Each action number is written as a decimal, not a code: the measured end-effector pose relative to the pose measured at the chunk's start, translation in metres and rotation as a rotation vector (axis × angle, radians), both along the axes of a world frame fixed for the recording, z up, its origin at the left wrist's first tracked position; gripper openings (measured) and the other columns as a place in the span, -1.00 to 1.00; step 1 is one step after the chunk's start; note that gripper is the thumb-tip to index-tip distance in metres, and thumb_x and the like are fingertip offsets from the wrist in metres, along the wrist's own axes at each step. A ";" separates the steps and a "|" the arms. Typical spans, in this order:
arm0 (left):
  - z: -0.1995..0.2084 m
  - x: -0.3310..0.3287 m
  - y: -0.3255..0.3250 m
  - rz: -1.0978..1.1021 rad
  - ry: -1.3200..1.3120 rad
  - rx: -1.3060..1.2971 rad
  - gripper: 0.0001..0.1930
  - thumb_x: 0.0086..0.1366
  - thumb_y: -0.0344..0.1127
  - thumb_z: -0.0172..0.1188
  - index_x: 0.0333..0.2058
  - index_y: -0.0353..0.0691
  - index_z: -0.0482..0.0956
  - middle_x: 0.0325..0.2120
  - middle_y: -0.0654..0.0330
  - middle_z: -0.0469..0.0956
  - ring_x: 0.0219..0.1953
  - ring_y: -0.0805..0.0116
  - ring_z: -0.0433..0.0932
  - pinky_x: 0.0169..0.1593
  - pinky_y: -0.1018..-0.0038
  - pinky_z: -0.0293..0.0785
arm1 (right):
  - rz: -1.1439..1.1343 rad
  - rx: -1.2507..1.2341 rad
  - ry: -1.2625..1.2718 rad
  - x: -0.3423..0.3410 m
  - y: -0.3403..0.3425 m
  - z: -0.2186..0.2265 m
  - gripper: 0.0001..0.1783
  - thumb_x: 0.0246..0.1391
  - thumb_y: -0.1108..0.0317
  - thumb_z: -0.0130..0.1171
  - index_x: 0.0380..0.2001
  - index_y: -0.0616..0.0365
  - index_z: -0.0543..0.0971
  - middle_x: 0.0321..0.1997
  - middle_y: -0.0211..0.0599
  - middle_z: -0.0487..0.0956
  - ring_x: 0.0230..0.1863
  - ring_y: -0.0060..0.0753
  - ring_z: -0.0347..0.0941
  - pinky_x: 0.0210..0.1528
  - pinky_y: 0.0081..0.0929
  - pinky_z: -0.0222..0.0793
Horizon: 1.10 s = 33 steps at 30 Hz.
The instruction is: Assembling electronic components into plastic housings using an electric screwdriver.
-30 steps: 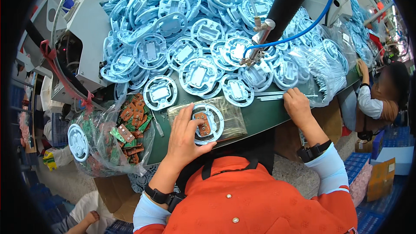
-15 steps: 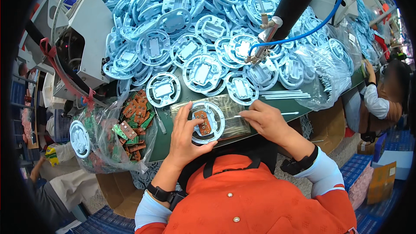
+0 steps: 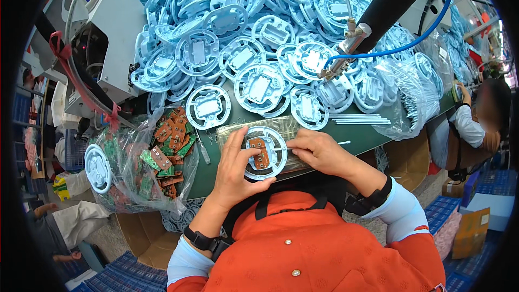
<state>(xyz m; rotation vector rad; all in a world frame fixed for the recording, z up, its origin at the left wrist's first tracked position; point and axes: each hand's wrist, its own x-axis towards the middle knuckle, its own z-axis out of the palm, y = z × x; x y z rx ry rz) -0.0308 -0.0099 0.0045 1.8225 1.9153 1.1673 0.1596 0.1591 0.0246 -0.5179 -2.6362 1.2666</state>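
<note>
My left hand (image 3: 232,170) grips a light-blue ring-shaped plastic part (image 3: 283,155) by its left and lower edge, thumb and fingers spread around it. A brown circuit board (image 3: 261,153) sits in the middle of that part. Pinched in my right hand (image 3: 319,151) is a thin pale-blue plastic rod (image 3: 344,142), its far end sticking out behind the fingers. The right fingertips are at the ring's right edge; they hide the rod's front end. Under both hands lies a flat block (image 3: 294,130) with a shiny, tape-like brownish covering.
A heap of similar blue parts (image 3: 238,21) fills the back. Several loose rods (image 3: 359,119) lie at right, near a bag of rods (image 3: 413,94). At left is a clear bag of circuit boards (image 3: 173,140). A metal-tipped tool (image 3: 346,48) hangs overhead. A person (image 3: 476,119) sits far right.
My right hand has moved left with the rod, up to the ring's right edge. The ring part has shifted slightly to the right in my left hand.
</note>
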 end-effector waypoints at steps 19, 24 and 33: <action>-0.001 0.000 0.002 -0.019 0.024 -0.008 -0.34 -0.27 -0.22 0.58 -0.13 -0.24 0.51 0.26 -0.24 0.23 0.28 -0.28 0.24 0.30 0.04 0.21 | 0.026 0.212 0.023 0.006 0.006 -0.004 -0.88 0.03 0.43 0.24 -0.32 0.12 0.55 -0.38 -0.25 0.51 -0.30 -0.09 0.53 -0.31 -0.21 0.45; 0.000 0.000 0.003 -0.027 0.030 -0.017 -0.33 -0.28 -0.24 0.58 -0.12 -0.25 0.50 0.26 -0.24 0.24 0.28 -0.28 0.24 0.30 0.04 0.21 | 0.020 0.238 0.037 0.008 0.006 -0.004 -0.90 0.03 0.44 0.25 -0.34 0.12 0.56 -0.40 -0.28 0.49 -0.31 -0.12 0.52 -0.32 -0.24 0.46; 0.003 -0.002 0.004 -0.053 0.026 -0.056 -0.32 -0.30 -0.25 0.59 -0.13 -0.24 0.48 0.26 -0.24 0.24 0.29 -0.26 0.24 0.30 0.01 0.18 | -0.005 0.286 0.158 0.005 0.001 -0.013 -0.90 -0.02 0.45 0.29 -0.38 0.12 0.58 -0.41 -0.34 0.46 -0.31 -0.20 0.48 -0.31 -0.30 0.44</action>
